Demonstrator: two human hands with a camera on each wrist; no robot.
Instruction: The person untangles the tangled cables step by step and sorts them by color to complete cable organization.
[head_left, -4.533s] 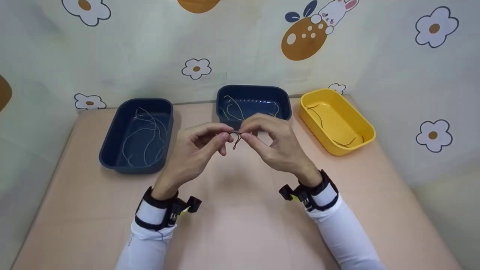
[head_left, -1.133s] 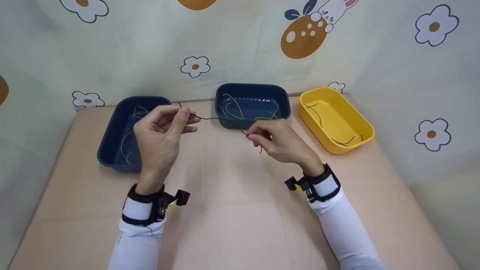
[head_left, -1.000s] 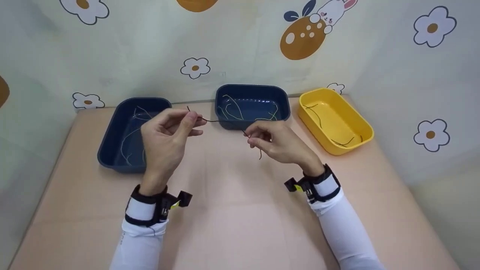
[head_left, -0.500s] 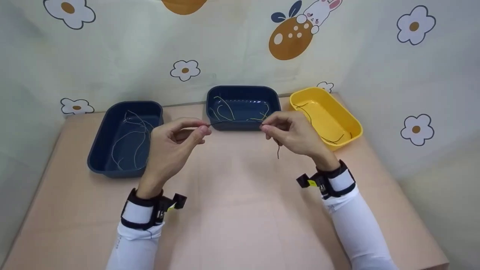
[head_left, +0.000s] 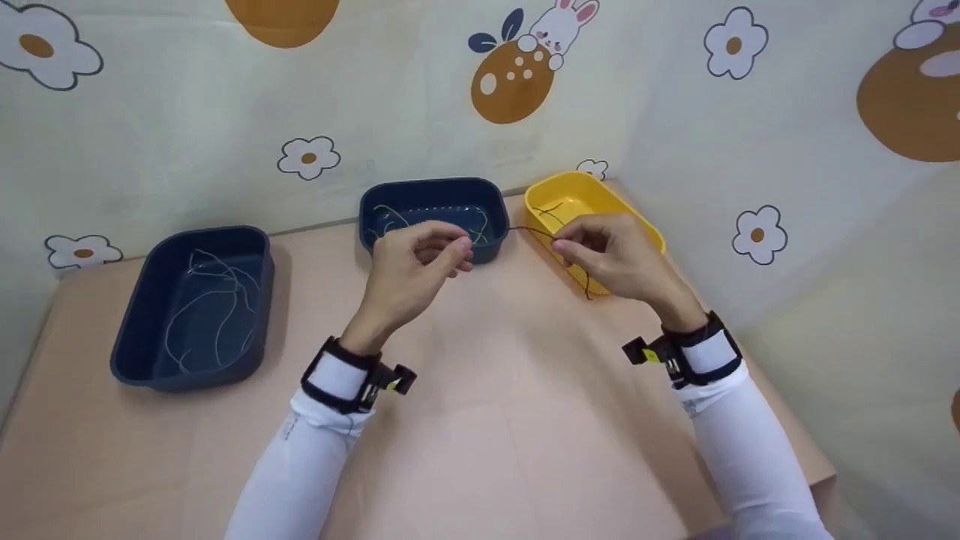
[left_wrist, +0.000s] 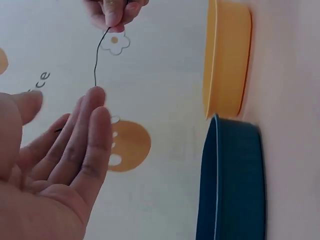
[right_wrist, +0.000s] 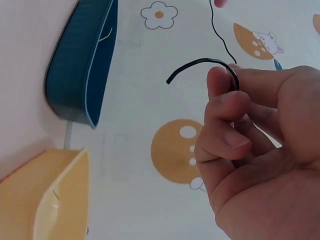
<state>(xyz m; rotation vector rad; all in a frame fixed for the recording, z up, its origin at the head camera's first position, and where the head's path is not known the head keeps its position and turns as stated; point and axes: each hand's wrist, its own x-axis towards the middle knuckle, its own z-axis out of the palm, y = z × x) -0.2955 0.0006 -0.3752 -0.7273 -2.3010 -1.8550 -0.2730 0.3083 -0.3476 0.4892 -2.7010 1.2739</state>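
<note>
My right hand (head_left: 622, 259) pinches a thin black wire (head_left: 534, 230) between thumb and fingers, in front of the yellow bin. One end hangs below the hand; the right wrist view shows a thicker-looking curved piece (right_wrist: 200, 60) sticking out of the grip. My left hand (head_left: 412, 274) is in front of the middle navy bin, fingers loosely bent. In the left wrist view its thumb (left_wrist: 31, 106) stands apart from the fingers, and the wire runs down to the fingertips. A short dark bit (left_wrist: 59, 130) shows beside another finger; part of the wire is hidden behind the hand.
On the peach tabletop (head_left: 480, 420) stand a large navy bin (head_left: 259, 349) at left with pale wires (head_left: 235, 285), a middle navy bin (head_left: 491, 251) with yellow-green wires, and a yellow bin (head_left: 592, 206) with dark wires. A patterned curtain (head_left: 420, 90) hangs behind.
Both hands held the wire stretched between them; now the left thumb has parted from its fingers. The right hand has moved over in front of the yellow bin, and the head view has turned right.
</note>
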